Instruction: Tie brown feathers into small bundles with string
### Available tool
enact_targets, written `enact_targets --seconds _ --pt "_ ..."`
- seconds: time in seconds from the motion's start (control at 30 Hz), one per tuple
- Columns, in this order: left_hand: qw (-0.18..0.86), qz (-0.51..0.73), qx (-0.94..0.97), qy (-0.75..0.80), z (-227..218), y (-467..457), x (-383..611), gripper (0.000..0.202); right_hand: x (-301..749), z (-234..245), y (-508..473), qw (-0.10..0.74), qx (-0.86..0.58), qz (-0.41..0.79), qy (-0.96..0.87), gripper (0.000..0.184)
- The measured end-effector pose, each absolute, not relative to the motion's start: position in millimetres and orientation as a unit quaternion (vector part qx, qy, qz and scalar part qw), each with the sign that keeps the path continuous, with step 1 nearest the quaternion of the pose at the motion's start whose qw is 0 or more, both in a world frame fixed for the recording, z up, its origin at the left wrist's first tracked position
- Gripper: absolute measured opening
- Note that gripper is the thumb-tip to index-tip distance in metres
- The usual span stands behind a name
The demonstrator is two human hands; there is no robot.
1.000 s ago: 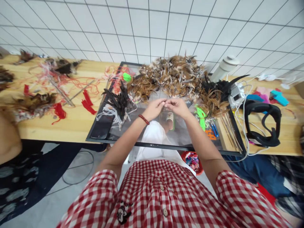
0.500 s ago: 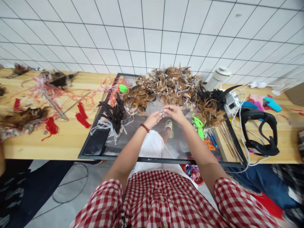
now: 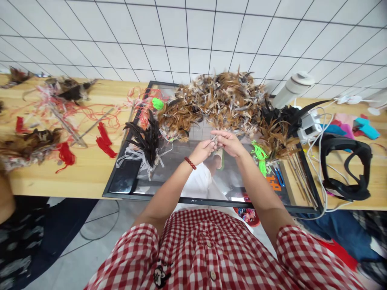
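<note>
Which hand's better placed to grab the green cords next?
Right, likely. The right hand sits just beside the green cords; the left hand is farther off, with the right hand in between. Both pinch a small item.

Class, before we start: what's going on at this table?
A person in a red checked shirt works over a black-framed glass panel at a wooden table. The left hand and right hand meet at the fingertips and pinch a small piece, too small to identify. Just beyond them lies a pile of brown feathers. A bundle of black feathers lies to the left and green cords to the right. Another person's arm shows at the left edge.
</note>
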State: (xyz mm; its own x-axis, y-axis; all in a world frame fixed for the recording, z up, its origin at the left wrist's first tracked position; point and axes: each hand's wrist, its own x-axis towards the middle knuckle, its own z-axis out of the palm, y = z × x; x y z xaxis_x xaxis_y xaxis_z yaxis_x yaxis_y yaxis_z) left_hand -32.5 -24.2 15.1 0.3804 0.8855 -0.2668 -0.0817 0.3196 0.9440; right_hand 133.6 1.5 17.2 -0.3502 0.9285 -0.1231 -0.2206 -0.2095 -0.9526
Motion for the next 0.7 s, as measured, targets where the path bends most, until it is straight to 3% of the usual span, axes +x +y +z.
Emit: enact_targets --seconds 0.13,0.37,0.7 --pt "0.669 0.351 0.483 0.443 10 -25 -31 0.034 138 16 -3 0.414 -0.362 0.704 -0.449 0.054" --pt "0.504 0.345 0.644 0.46 9 -24 -38 0.025 138 13 -4 0.419 -0.363 0.708 -0.439 0.054" --pt "0.439 0.268 0.733 0.444 18 -26 -45 0.03 140 4 0 0.442 -0.381 0.651 -0.485 0.049"
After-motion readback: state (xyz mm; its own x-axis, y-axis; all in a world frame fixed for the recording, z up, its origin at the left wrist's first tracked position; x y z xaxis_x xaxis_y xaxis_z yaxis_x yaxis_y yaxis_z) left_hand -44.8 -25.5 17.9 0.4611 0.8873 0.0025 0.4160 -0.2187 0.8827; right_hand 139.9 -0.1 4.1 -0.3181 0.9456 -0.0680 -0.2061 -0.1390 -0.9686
